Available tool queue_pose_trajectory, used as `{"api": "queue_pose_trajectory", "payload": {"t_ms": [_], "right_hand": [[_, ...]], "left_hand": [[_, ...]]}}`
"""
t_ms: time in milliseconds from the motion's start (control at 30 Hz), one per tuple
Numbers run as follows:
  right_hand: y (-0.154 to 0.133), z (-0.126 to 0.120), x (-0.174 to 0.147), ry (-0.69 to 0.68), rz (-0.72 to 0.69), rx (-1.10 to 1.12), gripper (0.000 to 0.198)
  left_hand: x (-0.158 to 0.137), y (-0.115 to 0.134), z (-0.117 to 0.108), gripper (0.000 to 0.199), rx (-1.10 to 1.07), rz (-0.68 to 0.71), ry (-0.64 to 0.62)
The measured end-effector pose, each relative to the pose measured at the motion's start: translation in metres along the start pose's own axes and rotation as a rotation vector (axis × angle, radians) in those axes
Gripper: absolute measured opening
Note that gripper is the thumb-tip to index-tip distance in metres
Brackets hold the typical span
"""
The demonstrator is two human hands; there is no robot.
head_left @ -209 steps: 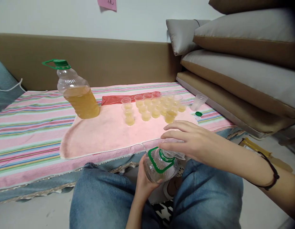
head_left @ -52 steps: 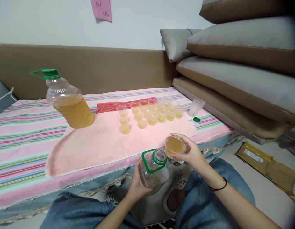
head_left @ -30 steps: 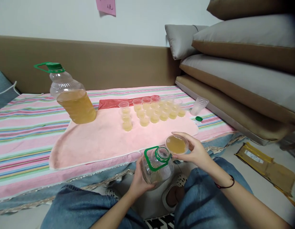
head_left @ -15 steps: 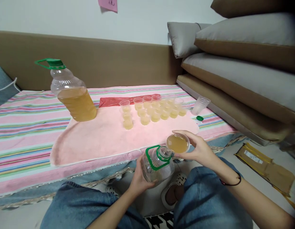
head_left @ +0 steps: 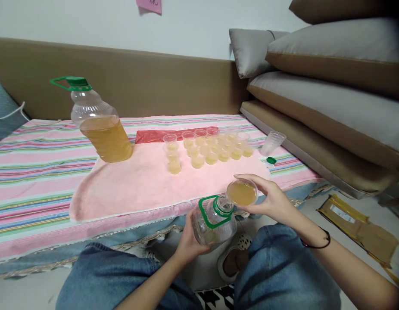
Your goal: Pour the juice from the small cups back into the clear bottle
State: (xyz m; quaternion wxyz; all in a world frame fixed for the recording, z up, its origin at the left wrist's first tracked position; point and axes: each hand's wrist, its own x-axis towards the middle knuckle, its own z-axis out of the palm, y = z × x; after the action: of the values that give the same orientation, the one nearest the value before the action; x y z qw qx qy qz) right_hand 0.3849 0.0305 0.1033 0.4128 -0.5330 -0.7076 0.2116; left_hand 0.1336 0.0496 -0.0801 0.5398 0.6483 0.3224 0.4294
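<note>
My left hand (head_left: 190, 241) is closed around the lower side of a clear plastic jug (head_left: 215, 230) with a green handle ring, its uncapped neck tilted toward the right. Between thumb and fingers, my right hand (head_left: 270, 198) grips a clear plastic cup (head_left: 242, 193) of yellowish liquid. The cup tips toward me, its rim at the mouth of the jug. Whether liquid is flowing between them I cannot tell. Beyond my hands, several cups (head_left: 211, 156) of pale yellow liquid stand in rows on a pink towel (head_left: 131, 185).
A large capped jug (head_left: 113, 140) of yellow liquid stands at the left. Right of the rows are a stack of clear cups (head_left: 272, 143) and a green cap (head_left: 271, 160). Behind the rows lies a red plastic bag (head_left: 154, 136). Large cushions (head_left: 316, 99) are piled at the right.
The view has shifted slightly. Both hands keep their holds on the jug and the cup, and the cup's liquid looks a little lower.
</note>
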Motion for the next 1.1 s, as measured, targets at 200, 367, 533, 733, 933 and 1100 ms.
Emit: {"api": "queue_pose_trajectory", "payload": {"t_ms": [200, 367, 533, 733, 933, 1100], "right_hand": [[0.0, -0.003, 0.001, -0.012, -0.019, -0.036, 0.061], [-0.003, -0.005, 0.002, -0.035, -0.042, -0.071, 0.06], [-0.006, -0.007, 0.004, -0.057, -0.067, -0.105, 0.06], [-0.006, -0.008, 0.006, -0.056, -0.114, -0.152, 0.059], [-0.008, -0.01, 0.007, -0.068, -0.152, -0.175, 0.06], [-0.01, -0.012, 0.008, -0.085, -0.182, -0.207, 0.061]], "left_hand": [[0.0, -0.002, 0.0, 0.102, 0.003, 0.035, 0.003], [0.0, -0.009, 0.002, 0.102, -0.023, 0.077, 0.016], [0.001, -0.007, 0.003, 0.102, -0.025, 0.078, 0.008], [0.001, -0.002, 0.002, 0.101, -0.036, 0.057, -0.016], [0.001, -0.003, 0.002, 0.104, -0.049, 0.023, 0.004], [0.002, -0.002, 0.004, 0.106, -0.06, 0.012, 0.035]]}}
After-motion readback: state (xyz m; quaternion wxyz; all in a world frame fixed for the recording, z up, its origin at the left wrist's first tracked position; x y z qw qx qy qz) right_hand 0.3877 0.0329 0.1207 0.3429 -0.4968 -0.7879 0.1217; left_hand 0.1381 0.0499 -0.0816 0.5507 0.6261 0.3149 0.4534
